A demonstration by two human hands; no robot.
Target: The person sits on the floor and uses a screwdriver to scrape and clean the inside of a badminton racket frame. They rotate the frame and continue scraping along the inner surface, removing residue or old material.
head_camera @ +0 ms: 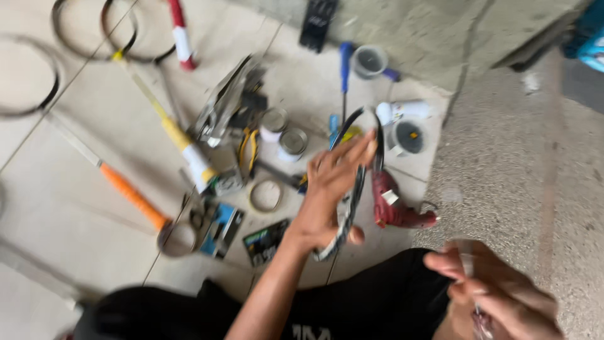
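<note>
The tiled floor point(75, 208) is strewn with badminton gear and tools. At least 2 racket heads point(94, 31) lie at the upper left, with a racket with an orange grip point(129, 195) and another with a yellow-and-white handle point(182, 141) running diagonally below them. A red power tool point(393, 204) lies on the floor just right of the left hand point(330, 192). That left hand is closed around a dark racket frame point(358, 170), fingers wrapped over its rim, holding it above the floor in front of the person's dark-trousered knees. The right hand point(497, 289), low at the right, pinches a thin, blurred item point(469, 264) that I cannot identify. 2 small tins point(284, 132) stand near yellow-handled pliers point(249, 148). A blue-handled screwdriver point(345, 69) lies above.
</note>
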